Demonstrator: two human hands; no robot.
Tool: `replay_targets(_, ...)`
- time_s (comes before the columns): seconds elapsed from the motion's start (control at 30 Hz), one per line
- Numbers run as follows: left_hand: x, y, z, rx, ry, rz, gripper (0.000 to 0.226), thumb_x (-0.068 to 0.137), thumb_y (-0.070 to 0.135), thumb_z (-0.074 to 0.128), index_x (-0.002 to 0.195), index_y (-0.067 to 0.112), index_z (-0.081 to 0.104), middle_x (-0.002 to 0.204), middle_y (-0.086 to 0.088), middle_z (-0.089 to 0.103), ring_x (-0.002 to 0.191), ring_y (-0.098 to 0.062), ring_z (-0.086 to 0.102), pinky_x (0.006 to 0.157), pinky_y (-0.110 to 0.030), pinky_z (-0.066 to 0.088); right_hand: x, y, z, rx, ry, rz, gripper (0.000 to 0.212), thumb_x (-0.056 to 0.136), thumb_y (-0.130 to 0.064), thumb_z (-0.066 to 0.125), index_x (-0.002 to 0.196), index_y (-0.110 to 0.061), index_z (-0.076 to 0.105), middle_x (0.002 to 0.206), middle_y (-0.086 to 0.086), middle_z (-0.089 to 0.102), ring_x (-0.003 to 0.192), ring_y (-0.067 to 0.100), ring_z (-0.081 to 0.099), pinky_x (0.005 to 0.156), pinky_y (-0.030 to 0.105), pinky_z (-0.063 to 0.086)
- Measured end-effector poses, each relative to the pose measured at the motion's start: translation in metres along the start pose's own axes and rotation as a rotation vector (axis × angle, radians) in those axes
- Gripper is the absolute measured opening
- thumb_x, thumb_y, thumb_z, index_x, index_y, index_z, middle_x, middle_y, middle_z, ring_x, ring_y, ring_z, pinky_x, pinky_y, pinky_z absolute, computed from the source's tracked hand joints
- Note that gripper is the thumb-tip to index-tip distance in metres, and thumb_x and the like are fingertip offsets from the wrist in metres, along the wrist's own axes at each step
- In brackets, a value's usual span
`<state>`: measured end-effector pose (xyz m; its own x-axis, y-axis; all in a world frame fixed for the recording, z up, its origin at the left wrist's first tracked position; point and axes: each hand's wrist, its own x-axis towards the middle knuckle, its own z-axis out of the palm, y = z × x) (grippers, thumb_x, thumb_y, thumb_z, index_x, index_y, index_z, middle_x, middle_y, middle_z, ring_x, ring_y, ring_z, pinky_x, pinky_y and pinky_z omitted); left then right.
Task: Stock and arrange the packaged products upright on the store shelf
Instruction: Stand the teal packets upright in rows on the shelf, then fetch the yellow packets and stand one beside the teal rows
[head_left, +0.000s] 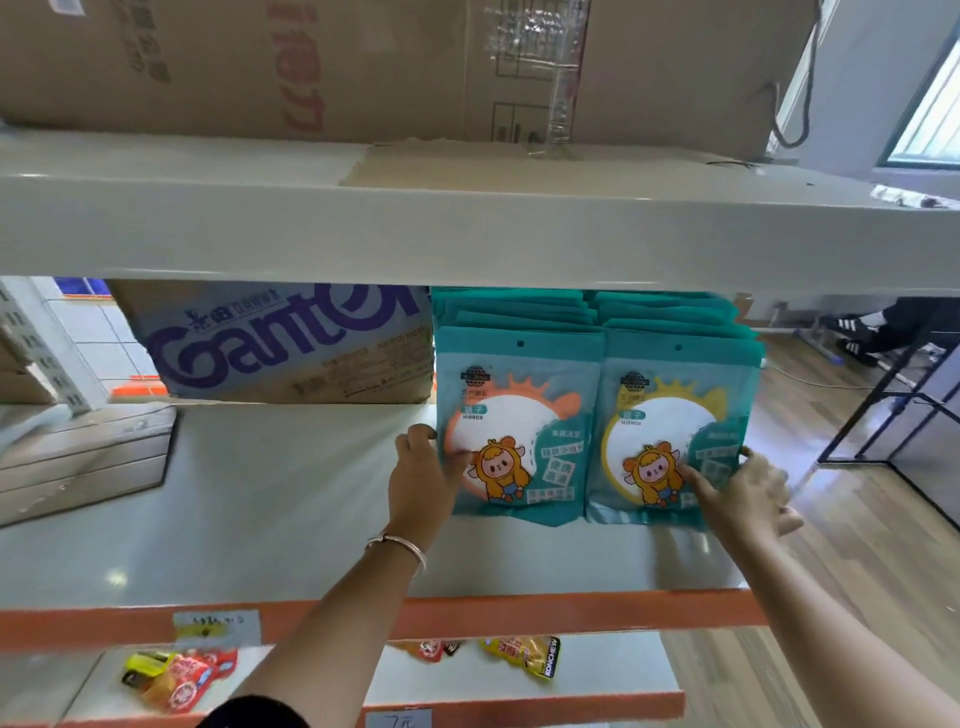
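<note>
A dark sleeve (260, 712) shows at the bottom edge, and the left forearm rises from it with a thin silver bangle (397, 545) at the wrist; at the back left of the white shelf board with an orange front lip (208, 519) lies a brown cardboard box with purple lettering (285, 343); just right of it, the left hand (423, 467) grips the left edge of the teal packet with an orange-rimmed white circle (519, 431), fingers curled round the edge toward the back, thumb on the printed front; this packet stands upright at the front of a row of like packets; touching its right edge stands the teal packet with a yellow-rimmed white circle (670, 441), also upright and heading a second row; the right hand (748, 493) pinches that packet's lower right edge, thumb flat on the front, forefinger hooked round the side, the remaining fingers loosely bent and off the packet; both rows sit near the shelf's right end.
</note>
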<state>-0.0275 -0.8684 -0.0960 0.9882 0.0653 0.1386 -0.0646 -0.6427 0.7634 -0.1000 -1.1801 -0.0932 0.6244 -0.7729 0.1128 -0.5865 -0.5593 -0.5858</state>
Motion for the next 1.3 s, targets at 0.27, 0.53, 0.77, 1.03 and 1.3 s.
replay_targets(0.27,-0.032,-0.017,-0.013,-0.142,-0.106,-0.132,0.063,0.086,0.025,0.065,0.137,0.013,0.030,0.129,-0.012,0.037,0.111,-0.024,0.049,0.085,-0.030,0.049,-0.042,0.002,0.009,-0.071,-0.056,-0.184,0.067,0.083,-0.019,0.064,0.140,-0.026,0.029,0.140,0.012,0.028,0.127,0.032,0.028,0.105,0.046,0.019)
replay_targets(0.53,-0.097,-0.049,-0.057,0.017,0.000,-0.089,0.034,0.087,0.004,0.052,0.120,0.008,0.054,0.119,-0.013,0.049,0.108,-0.024,0.054,0.091,-0.027,0.041,-0.108,-0.022,0.034,-0.135,-0.307,-0.403,0.044,0.086,-0.020,0.058,0.129,-0.021,0.050,0.136,0.012,0.038,0.128,0.030,0.030,0.103,0.039,0.020)
replay_targets(0.77,-0.155,-0.082,-0.111,0.118,0.058,-0.150,0.043,0.092,0.005,0.040,0.134,0.012,0.046,0.138,-0.004,0.045,0.128,-0.020,0.043,0.102,-0.025,0.032,-0.194,-0.058,0.065,-0.150,-0.385,-0.752,0.030,0.095,-0.026,0.045,0.123,-0.026,0.056,0.132,0.000,0.050,0.122,0.023,0.041,0.095,0.035,0.022)
replay_targets(1.03,-0.203,-0.159,-0.210,0.084,0.169,-0.381,0.043,0.088,0.006,0.046,0.129,0.014,0.051,0.130,-0.007,0.054,0.123,-0.022,0.048,0.099,-0.023,0.034,-0.306,-0.125,0.114,-0.123,-0.489,-1.115,0.039,0.085,-0.032,0.036,0.103,-0.010,0.063,0.096,0.010,0.066,0.089,0.034,0.063,0.080,0.047,0.048)
replay_targets(1.3,-0.224,-0.253,-0.336,0.134,0.169,-0.501,0.041,0.094,0.013,0.044,0.134,0.015,0.044,0.139,-0.005,0.047,0.125,-0.021,0.046,0.103,-0.026,0.035,-0.438,-0.230,0.142,-0.099,-0.704,-1.177,0.074,0.080,-0.048,0.017,0.133,-0.007,0.049,0.138,0.011,0.050,0.130,0.025,0.043,0.108,0.032,0.023)
